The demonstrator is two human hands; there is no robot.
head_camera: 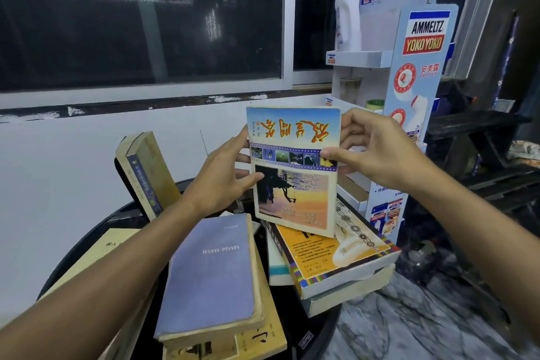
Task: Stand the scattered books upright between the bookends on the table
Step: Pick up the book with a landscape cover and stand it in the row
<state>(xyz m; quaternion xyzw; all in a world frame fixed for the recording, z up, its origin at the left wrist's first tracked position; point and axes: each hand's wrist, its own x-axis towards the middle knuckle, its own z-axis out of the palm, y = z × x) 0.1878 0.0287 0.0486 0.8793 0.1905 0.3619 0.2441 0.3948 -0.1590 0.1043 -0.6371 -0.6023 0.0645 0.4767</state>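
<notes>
Head view: a thin paperback [293,169] is held upright, upside down, pinched at its side edges between left hand [222,181] and right hand [377,149]; probably light, floppy, best gripped edgewise.

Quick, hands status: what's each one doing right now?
Left hand: closed on the sunset-cover book, gripping its left edge.
Right hand: closed on the same book's right edge.

- Two bare arms come in from the bottom corners.
- No sleeves show on either arm.
- The left hand [219,181] has no ring or watch.
- The right hand [377,152] has none either, and its nails are short.
</notes>
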